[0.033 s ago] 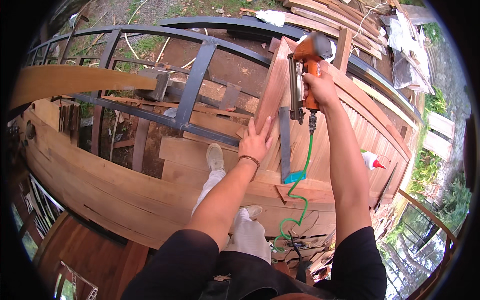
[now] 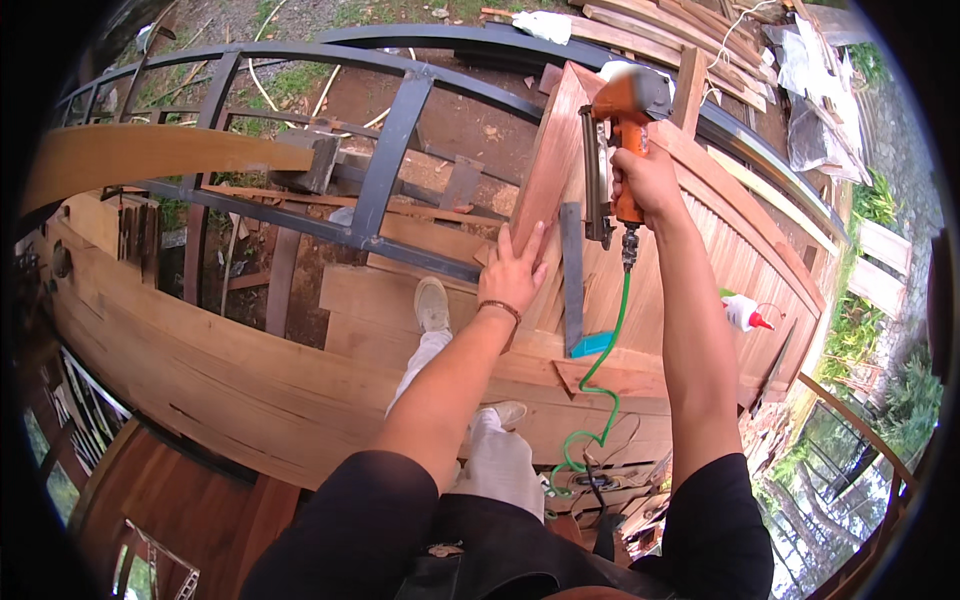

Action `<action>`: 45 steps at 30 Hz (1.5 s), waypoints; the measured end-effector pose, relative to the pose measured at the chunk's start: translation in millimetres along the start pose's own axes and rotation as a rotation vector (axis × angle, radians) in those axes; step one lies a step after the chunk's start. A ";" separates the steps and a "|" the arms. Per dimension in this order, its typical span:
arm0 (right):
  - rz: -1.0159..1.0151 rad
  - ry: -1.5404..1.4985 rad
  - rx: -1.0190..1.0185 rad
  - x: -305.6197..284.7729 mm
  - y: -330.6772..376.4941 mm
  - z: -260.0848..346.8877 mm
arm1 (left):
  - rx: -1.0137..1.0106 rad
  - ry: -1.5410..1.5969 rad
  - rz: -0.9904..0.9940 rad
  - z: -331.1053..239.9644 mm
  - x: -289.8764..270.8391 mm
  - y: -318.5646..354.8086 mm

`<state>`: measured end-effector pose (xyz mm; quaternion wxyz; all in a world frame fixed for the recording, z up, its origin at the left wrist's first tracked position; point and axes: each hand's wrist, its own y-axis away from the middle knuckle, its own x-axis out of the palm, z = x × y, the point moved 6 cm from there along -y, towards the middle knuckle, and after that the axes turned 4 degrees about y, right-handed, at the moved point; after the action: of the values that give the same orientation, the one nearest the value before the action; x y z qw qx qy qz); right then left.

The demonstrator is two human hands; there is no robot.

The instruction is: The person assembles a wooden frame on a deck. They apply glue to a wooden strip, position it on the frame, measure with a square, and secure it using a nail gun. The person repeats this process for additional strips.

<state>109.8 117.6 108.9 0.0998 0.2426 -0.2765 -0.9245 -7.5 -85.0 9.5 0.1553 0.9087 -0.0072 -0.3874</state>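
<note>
Reddish timber fills the scene as my left hand (image 2: 515, 270) lies flat and open, fingers spread, palm pressed on a smooth plank (image 2: 548, 165) that leans up and away from me. My right hand (image 2: 645, 180) is wrapped tight around the grip of an orange nail gun (image 2: 620, 130), whose long dark magazine runs down just left of my knuckles, its nose set against the wood just right of my left fingertips. A coiled green air hose (image 2: 600, 375) drops from the tool's base below my right wrist and curls toward my feet. Between my two hands stands a narrow grey metal strip (image 2: 572, 275), upright against the boards. Right of my right forearm, slatted wooden panelling (image 2: 740, 250) falls away in fine parallel ribs, and a white glue bottle (image 2: 743, 313) with a red tip lies on it. Beyond my left hand, a curved black steel frame (image 2: 385, 165) arches over bare earth.
</note>
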 end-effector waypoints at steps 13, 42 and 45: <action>0.025 0.108 0.214 55.5 219.0 -145.1 | -0.044 0.604 0.399 70.1 0.9 -65.7; 0.165 0.327 0.104 93.8 256.5 -147.7 | -0.150 0.401 0.436 56.6 -26.7 -65.6; 0.171 0.367 0.039 109.8 265.2 -136.7 | -0.132 0.442 0.420 61.7 -19.9 -67.0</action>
<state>97.4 -200.0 114.4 0.2218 0.3846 -0.2909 -0.8475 -72.1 -35.7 -36.0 0.2884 0.9375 -0.1357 -0.1397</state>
